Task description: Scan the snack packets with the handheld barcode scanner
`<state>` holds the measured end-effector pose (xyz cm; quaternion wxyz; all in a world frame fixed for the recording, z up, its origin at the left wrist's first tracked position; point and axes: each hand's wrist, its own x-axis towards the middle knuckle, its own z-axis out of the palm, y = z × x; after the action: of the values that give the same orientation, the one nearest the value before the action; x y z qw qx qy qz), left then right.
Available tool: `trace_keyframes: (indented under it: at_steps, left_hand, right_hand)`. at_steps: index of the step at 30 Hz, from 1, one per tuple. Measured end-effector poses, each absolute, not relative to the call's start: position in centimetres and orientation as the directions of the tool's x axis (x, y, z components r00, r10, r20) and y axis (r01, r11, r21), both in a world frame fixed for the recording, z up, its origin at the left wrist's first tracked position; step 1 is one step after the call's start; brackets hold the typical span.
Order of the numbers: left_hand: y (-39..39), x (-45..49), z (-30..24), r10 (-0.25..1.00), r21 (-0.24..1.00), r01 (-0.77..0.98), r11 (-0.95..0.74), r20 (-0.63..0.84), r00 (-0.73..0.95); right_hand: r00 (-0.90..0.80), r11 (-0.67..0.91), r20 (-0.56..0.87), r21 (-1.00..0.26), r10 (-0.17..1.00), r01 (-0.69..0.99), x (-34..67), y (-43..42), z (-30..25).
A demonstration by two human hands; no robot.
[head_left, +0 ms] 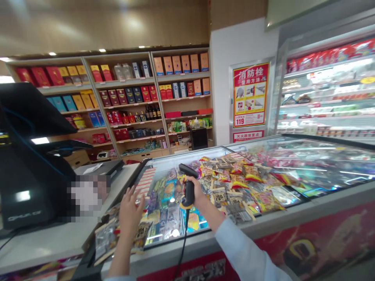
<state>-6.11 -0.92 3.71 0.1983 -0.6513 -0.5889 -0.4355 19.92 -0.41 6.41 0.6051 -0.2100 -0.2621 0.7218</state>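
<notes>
My right hand (197, 193) is wrapped round the handle of a black barcode scanner (190, 191) with a yellow band at its base. A dark cable hangs from the scanner down past the freezer's front edge. My left hand (131, 207) is raised with its fingers apart and nothing visible in it. Beneath and beside that hand lie clear snack packets (107, 236) at the left end of the freezer. Beyond my right hand, many more snack packets (221, 195) are heaped on the glass lid of the chest freezer (172, 156).
On the left, a black checkout terminal (32, 175) stands on a white counter (43, 244). Shelves of boxed goods (129, 95) line the back wall, with a red-framed fire hydrant poster (250, 95) beside them. A lit display fridge (328, 93) stands at the far right.
</notes>
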Motion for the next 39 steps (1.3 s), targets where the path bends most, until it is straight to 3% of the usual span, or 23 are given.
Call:
trace_keyframes:
  at_steps: [6,12,17,22,25,27,30,32,34,37,39]
  left_hand:
    - [-1.0,5.9,4.8,0.707,0.316,0.796,-0.517,0.681,0.190]
    - [0.2,13.2,3.1,0.736,0.394,0.621,-0.677,0.366,0.570]
    - [1.9,15.5,1.3,0.756,0.328,0.687,-0.649,0.177,0.630]
    - [2.6,17.2,1.6,0.753,0.234,0.719,-0.655,0.128,0.645]
    - [3.0,18.4,2.1,0.783,0.280,0.733,-0.620,0.154,0.603]
    - [3.4,19.2,2.2,0.798,0.399,0.697,-0.595,0.190,0.572]
    - [4.4,20.9,2.5,0.809,0.672,0.491,-0.554,0.296,0.507]
    - [5.0,22.4,2.8,0.851,0.836,0.265,-0.480,0.370,0.373]
    - [5.4,23.9,3.2,0.916,0.940,-0.025,-0.341,0.338,0.215]
    - [5.3,25.7,3.5,0.966,0.909,-0.409,-0.076,0.168,0.195]
    - [5.0,26.3,3.4,0.956,0.845,-0.535,0.018,0.142,0.255]
  right_hand:
    - [-0.059,-0.016,0.030,-0.762,0.998,-0.648,29.5,-2.4,6.6]
    - [0.037,0.076,0.068,-0.773,0.997,-0.630,37.4,-3.6,6.3]
    - [0.085,0.093,0.050,-0.773,0.995,-0.628,41.2,-3.9,5.1]
    - [0.040,0.023,-0.006,-0.720,0.999,-0.694,42.9,-3.5,3.2]
    - [0.060,0.032,-0.012,-0.736,0.998,-0.677,43.8,-2.9,1.9]
    - [0.072,0.032,-0.022,-0.740,0.997,-0.672,44.3,-2.7,1.1]
    - [0.080,0.028,-0.035,-0.741,0.996,-0.670,44.6,-2.5,0.5]
    - [0.075,0.009,-0.053,-0.754,0.996,-0.657,44.6,-2.6,0.4]
    - [0.047,-0.023,-0.068,-0.774,0.997,-0.633,44.5,-2.7,0.5]
    - [-0.018,-0.052,-0.051,-0.802,0.999,-0.595,44.6,-3.0,0.7]
    - [-0.058,-0.065,-0.038,-0.807,0.998,-0.586,44.7,-3.3,1.0]
